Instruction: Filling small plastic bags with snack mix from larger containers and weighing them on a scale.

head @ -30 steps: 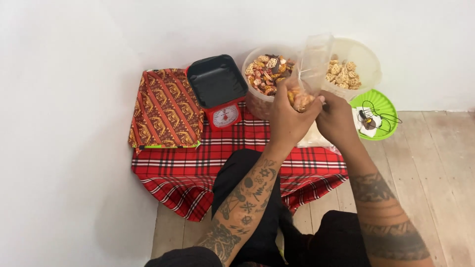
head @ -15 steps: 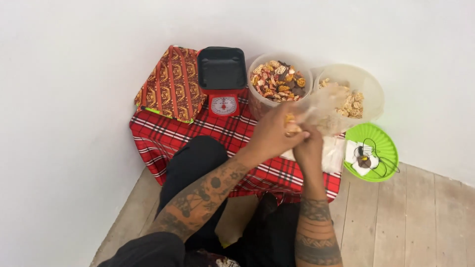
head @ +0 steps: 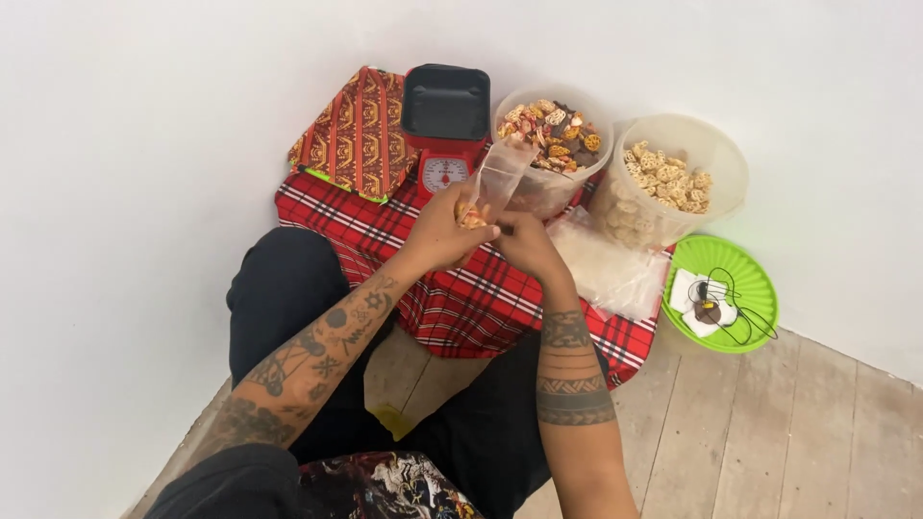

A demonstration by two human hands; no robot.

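Observation:
A small clear plastic bag (head: 500,176) stands upright between both hands, with a few orange snack pieces in its bottom. My left hand (head: 444,229) grips the bag's lower left side. My right hand (head: 524,242) pinches its lower right side. They hover over a red plaid cloth (head: 437,298), in front of a red kitchen scale (head: 444,120) with a black tray. Behind the bag sits a clear tub of mixed coloured snacks (head: 553,135). A second tub of pale snacks (head: 668,178) stands to its right.
A stack of clear plastic bags (head: 611,264) lies on the cloth's right part. A green lid (head: 745,269) with paper and a dark cord rests on the wooden floor. A folded patterned red cloth (head: 356,135) lies by the white wall.
Both hands and the bag have moved left, away from the tubs and toward the scale. The bag now stands upright. The camera view has shifted too.

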